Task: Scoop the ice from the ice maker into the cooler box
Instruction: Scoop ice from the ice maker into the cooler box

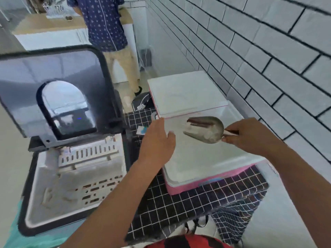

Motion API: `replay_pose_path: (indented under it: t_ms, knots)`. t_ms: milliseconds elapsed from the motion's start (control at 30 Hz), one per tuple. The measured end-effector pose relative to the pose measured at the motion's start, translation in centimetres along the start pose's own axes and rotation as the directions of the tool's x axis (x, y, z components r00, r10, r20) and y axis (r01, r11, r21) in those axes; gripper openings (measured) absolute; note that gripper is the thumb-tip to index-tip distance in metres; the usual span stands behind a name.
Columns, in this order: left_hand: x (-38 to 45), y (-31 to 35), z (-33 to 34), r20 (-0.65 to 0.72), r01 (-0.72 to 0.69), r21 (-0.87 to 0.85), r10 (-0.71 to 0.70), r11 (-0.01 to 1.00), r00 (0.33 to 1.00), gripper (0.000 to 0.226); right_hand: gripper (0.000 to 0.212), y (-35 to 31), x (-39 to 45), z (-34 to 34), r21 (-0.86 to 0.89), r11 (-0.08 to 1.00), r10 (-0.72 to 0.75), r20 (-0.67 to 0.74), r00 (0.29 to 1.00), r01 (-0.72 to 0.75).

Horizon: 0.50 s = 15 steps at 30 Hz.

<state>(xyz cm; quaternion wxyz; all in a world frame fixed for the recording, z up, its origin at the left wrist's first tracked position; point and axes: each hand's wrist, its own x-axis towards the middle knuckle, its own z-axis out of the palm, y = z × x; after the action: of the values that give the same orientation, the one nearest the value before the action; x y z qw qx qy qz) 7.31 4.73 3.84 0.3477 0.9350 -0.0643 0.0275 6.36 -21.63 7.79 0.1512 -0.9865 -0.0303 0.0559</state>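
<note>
I count one ice maker (71, 169), one cooler box (206, 158), one metal scoop (206, 130), and my two hands. My right hand (250, 135) pinches the scoop's handle, fingers curled round it, and holds the bowl of the scoop over the open cooler box with its mouth pointing left; something pale sits in the bowl, probably ice, though the blur keeps me from being sure. My left hand (157, 140) is relaxed and flat-fingered, resting at the left rim of the cooler box, just beside the scoop. The cooler box is pink outside and white inside; I cannot make out any ice on its pale floor. Its one white lid (184, 93) lies tilted over the far end of the box, next to the white tiled wall (250, 51). The ice maker stands to my left with its one dark-framed lid (59, 92) raised upright, and its white basket (77, 181) is open below; a few small pale bits lie in it, too blurred to name. Both stand on a counter covered by a black cloth with a white grid (179, 208), and a small card lies on the cloth between them. Beyond the ice maker, another person (109, 33) in a patterned blue shirt stands at a farther wooden-topped counter (35, 24).
</note>
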Motion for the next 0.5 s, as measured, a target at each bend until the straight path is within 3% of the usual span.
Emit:
replay_pose_path:
  t_ms: [100,167,233,367,500]
  knots:
    - [1.0,0.4,3.9,0.038,0.144,0.318,-0.164,0.937,0.986,0.055,0.018,2.8,0.8,0.9,-0.227,0.972,0.071,0.018,0.997,-0.065]
    - [0.8,0.2,5.7,0.022,0.180,0.407,-0.207,0.896,0.978,0.068,0.011,4.1,1.3,1.6,-0.306,0.949,0.087,0.009,0.996,-0.081]
    - [0.6,-0.3,6.7,-0.008,0.178,0.404,-0.191,0.897,0.982,0.075,0.004,4.7,1.7,2.0,-0.355,0.932,0.089,0.028,0.996,-0.073]
    - [0.7,-1.2,7.4,-0.045,0.178,0.302,-0.173,0.936,0.984,0.081,0.013,5.6,2.5,2.4,-0.443,0.896,0.028,0.070,0.997,0.006]
    - [0.8,-1.5,7.7,-0.085,0.196,0.188,-0.183,0.962,0.979,0.083,0.009,6.5,3.2,2.2,-0.450,0.893,0.008,0.062,0.998,0.020]
